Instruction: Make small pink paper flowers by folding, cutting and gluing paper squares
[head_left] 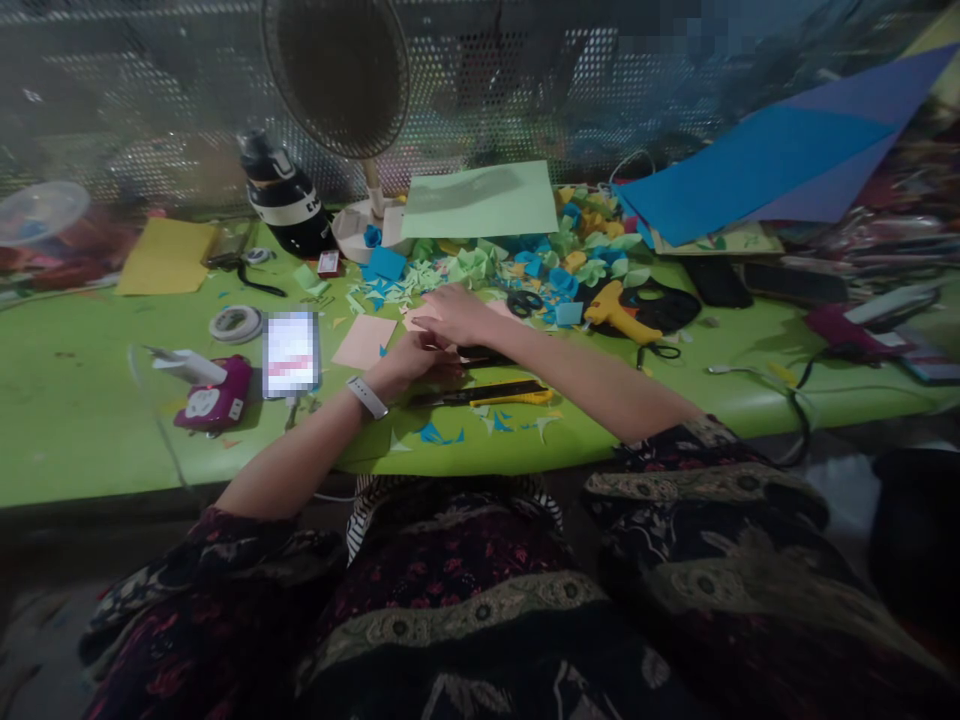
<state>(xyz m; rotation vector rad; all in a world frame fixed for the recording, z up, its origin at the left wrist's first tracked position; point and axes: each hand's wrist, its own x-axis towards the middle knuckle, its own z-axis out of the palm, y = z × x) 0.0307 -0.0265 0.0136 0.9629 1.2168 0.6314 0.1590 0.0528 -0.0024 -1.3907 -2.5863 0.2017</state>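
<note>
My right hand (459,316) is bent over a small piece of pink paper (420,318), fingers closed on its edge. Just below it, my left hand (411,362), with a pale band at the wrist, is curled and pinches the same paper; its fingertips are partly hidden. A flat pink paper square (365,342) lies left of the hands, with a blue scrap on it. Close under the hands rests a yellow and black cutter knife (510,393). Dark-handled scissors (523,303) lie beyond my right wrist.
Behind the hands are heaped green, blue and yellow paper pieces (480,265) and a green sheet (480,200). A yellow glue gun (622,312) lies right. Leftward are a phone (290,352), tape roll (236,323), purple device (217,392), bottle (289,205) and fan (337,75).
</note>
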